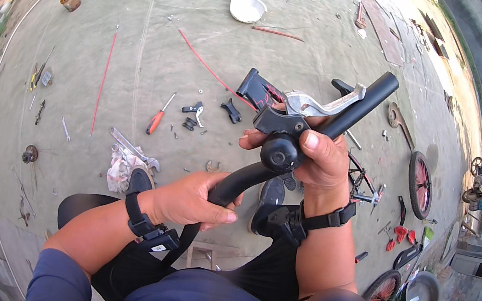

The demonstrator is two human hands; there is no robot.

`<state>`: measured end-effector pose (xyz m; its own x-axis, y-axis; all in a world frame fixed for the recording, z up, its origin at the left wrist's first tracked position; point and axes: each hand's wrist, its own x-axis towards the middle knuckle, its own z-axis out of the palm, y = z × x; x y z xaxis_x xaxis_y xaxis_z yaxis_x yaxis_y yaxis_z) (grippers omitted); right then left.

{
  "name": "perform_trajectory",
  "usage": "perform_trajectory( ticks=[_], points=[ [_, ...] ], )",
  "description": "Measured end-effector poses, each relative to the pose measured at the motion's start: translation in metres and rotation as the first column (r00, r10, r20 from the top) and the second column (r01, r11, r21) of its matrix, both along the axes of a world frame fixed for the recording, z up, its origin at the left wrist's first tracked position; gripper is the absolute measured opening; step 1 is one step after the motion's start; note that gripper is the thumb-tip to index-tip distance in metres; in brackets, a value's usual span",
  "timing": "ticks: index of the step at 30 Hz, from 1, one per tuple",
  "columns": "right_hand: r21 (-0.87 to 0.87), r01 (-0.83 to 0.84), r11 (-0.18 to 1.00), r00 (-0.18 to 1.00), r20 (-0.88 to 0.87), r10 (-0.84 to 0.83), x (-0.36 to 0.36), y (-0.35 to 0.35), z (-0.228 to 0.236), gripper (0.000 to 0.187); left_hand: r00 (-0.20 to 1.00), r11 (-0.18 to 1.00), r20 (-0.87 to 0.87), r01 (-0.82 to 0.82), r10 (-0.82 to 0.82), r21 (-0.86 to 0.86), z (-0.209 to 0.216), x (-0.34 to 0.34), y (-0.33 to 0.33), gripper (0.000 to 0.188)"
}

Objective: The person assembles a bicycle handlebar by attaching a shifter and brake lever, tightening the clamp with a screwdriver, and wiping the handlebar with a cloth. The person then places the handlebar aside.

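A black bicycle handlebar [363,104] is held up before me, its straight end pointing to the far right and its bend coming down toward my lap. My left hand [189,198] is closed round the curved lower part. On the bar sits a brake lever [323,107] with a silver blade and a black bracket; a round black knob-like part, perhaps a bell [281,153], is beside it. My right hand [324,164] is closed on the lever's bracket, thumb in front next to the round part; most of its fingers are hidden behind the bracket and bar.
On the ground lie a red-handled screwdriver [157,117], a second brake lever [197,112], an adjustable wrench [137,151] by a rag [120,170], and red cables [104,83]. A bike frame [363,187] and wheels [419,185] lie right; a white basin [247,8] stands farther off.
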<state>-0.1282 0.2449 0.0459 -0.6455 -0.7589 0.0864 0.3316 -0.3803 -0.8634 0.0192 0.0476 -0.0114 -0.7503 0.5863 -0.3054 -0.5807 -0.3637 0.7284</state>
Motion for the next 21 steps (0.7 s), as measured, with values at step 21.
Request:
perform_trajectory(
  ticks=[21],
  points=[
    [-0.079,0.256,0.964,0.967,0.03,-0.254,0.008,-0.014,0.014,0.032,0.92,0.832,-0.378,-0.291,0.108,-0.472,0.003,-0.005,0.002,0.033]
  ],
)
